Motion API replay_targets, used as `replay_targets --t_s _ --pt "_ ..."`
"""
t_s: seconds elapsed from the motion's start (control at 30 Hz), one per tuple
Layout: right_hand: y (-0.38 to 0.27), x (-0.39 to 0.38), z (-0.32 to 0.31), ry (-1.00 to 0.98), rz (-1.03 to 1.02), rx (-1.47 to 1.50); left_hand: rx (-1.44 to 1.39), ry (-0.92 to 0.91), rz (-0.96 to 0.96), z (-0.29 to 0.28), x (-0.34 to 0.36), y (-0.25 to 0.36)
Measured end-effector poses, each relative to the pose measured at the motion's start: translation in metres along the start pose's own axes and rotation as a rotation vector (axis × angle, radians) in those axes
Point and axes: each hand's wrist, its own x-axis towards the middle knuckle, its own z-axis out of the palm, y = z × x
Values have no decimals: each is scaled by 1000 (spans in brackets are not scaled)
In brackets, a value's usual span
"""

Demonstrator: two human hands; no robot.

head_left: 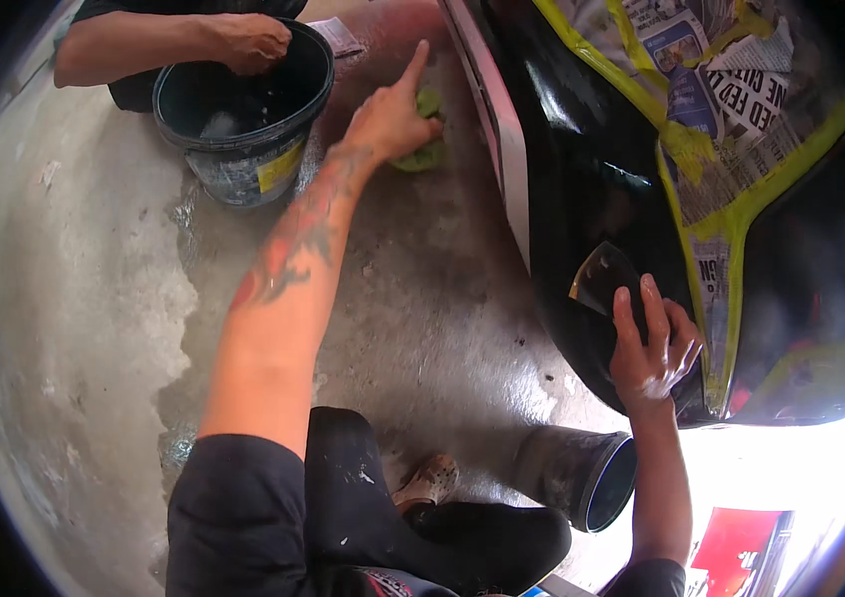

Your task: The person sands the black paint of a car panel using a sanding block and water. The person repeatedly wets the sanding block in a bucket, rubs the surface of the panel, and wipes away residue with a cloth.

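My left hand (pixel 395 121) reaches out ahead, its index finger stretched forward and its other fingers curled round a soft green sponge (pixel 426 157). The hand partly covers the sponge; its finish is hard to make out. At the right, my right hand (pixel 655 348) lies on a glossy black vehicle panel (pixel 582 179) with its fingers extended. By its fingertips is a dark piece of sandpaper (pixel 604 274) with one edge curled up. The fingertips touch the near side of the sandpaper. White residue marks the fingers.
Newspaper (pixel 741 109) and yellow-green masking tape (pixel 731 298) cover part of the vehicle. Another person's hand (pixel 253 42) reaches over a black bucket (pixel 243 124) at the far left. A dark container (pixel 607 483) lies tipped near my knee on the wet concrete floor (pixel 422 328).
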Motion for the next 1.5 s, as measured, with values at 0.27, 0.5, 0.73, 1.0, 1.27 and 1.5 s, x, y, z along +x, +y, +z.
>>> replay_targets --t_s 0.27,0.5,0.73,1.0,1.27,1.5 --pt "-1 8 -1 -16 -2 12 106 -132 -12 -35 69 6" --pt "-2 9 -1 16 -2 11 184 -23 336 -26 78 12" --pt "-2 10 -1 18 9 16 131 -138 176 -31 51 26" --pt "-3 9 -1 8 -3 12 142 -90 239 -8 36 8" --pt "-2 8 -1 -3 -14 18 124 -46 344 -4 3 12" --pt "-2 7 1 9 -15 27 163 -124 383 -1 -26 19"
